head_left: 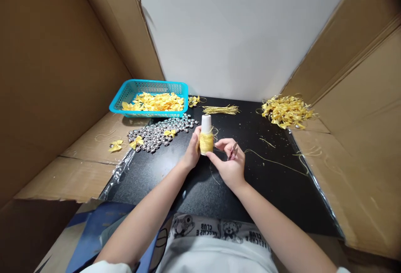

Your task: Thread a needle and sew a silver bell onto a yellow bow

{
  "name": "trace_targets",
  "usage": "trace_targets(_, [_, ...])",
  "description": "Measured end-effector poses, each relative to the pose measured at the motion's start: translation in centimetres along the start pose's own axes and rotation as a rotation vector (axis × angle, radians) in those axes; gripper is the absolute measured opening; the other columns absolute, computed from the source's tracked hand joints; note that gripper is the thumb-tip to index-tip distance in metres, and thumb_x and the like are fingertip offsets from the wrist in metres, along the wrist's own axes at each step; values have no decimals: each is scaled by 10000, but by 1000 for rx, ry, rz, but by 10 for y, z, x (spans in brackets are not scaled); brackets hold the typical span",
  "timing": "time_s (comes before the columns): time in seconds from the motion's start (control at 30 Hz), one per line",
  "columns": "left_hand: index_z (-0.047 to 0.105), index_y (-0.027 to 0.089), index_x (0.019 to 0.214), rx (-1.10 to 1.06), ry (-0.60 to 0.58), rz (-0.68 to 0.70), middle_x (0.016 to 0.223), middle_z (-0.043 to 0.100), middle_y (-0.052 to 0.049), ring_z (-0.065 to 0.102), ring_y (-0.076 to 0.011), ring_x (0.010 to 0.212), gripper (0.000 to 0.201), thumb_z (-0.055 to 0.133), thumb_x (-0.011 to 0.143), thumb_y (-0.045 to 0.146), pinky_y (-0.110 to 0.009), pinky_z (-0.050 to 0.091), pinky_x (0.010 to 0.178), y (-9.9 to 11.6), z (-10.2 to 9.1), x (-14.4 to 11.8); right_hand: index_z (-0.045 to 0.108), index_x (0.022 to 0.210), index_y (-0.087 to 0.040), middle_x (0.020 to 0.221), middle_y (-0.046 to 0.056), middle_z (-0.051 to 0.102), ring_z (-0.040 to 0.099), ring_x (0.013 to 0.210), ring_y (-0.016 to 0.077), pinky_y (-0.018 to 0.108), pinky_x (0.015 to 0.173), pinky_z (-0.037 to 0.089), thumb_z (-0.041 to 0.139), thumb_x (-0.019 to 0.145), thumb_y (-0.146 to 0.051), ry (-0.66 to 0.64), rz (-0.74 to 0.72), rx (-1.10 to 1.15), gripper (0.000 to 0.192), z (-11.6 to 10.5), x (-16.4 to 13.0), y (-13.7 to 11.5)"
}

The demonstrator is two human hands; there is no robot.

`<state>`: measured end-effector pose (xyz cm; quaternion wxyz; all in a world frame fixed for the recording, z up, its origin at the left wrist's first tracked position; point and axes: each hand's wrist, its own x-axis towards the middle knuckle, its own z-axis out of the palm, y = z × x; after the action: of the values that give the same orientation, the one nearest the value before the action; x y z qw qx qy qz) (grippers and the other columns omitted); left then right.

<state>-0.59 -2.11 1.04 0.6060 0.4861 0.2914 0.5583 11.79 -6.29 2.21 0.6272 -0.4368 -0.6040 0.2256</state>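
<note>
My left hand (191, 152) is wrapped around an upright spool of yellow thread (206, 143) with a white cone-shaped top. Loose loops of thread stick out at the spool's right side. My right hand (232, 169) is curled close by, its thumb at the spool's lower edge. Tucked in the right hand's fingers is a small pair of scissors (233, 152), only partly visible. A thin strand hangs below the spool between the hands; whether the right fingertips pinch any thread is too fine to make out.
Behind on the left, a turquoise basket (147, 113) holds yellow bows. Silver beads (156, 134) lie spread before it, with a few bows (115, 145) around. Cut yellow cords (221, 109) lie at the back; a heap of finished-looking bows (286, 111) is at right. Cardboard walls (354, 97) flank the black table.
</note>
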Motion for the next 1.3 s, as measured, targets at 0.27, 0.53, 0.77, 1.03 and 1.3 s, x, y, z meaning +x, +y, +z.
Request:
trace_targets(0.27, [444, 206, 1129, 288, -2, 100, 960, 487, -20, 479, -168, 817, 627, 605, 756, 683, -301, 408, 738, -5, 2, -2, 350, 626, -230, 702, 2, 583, 594, 690, 150, 293, 670, 491, 576, 906, -237, -117, 2, 138, 359, 0, -1, -3])
trace_targets(0.53, [438, 220, 1111, 502, 20, 81, 924, 481, 4, 466, -160, 808, 570, 746, 694, 457, -285, 382, 748, 6, 0, -2, 284, 696, -235, 589, -76, 461, 391, 488, 91, 227, 491, 320, 614, 884, -288, 37, 152, 570, 384, -30, 29, -16])
trace_targets(0.77, [502, 215, 1014, 640, 106, 35, 841, 530, 19, 476, -158, 743, 400, 700, 714, 391, -266, 368, 690, 9, 3, -1, 217, 701, -222, 553, -116, 312, 220, 419, 58, 212, 510, 342, 673, 812, -305, 88, 231, 708, 476, -61, 53, -22])
trace_targets(1.03, [516, 196, 770, 639, 200, 6, 631, 467, 45, 417, -122, 587, 304, 676, 740, 454, -243, 319, 570, 10, 5, 0, 330, 693, -229, 518, -109, 289, 598, 747, 112, 370, 958, 497, 734, 773, -250, 309, 144, 820, 412, -94, 64, -13])
trace_targets(1.3, [507, 185, 685, 751, 179, 82, 636, 456, 40, 412, -121, 599, 302, 673, 761, 425, -246, 313, 586, 7, 1, 2, 310, 672, -209, 506, -121, 220, 244, 401, 46, 134, 483, 412, 732, 768, -202, 206, 219, 925, 433, -108, 68, -22])
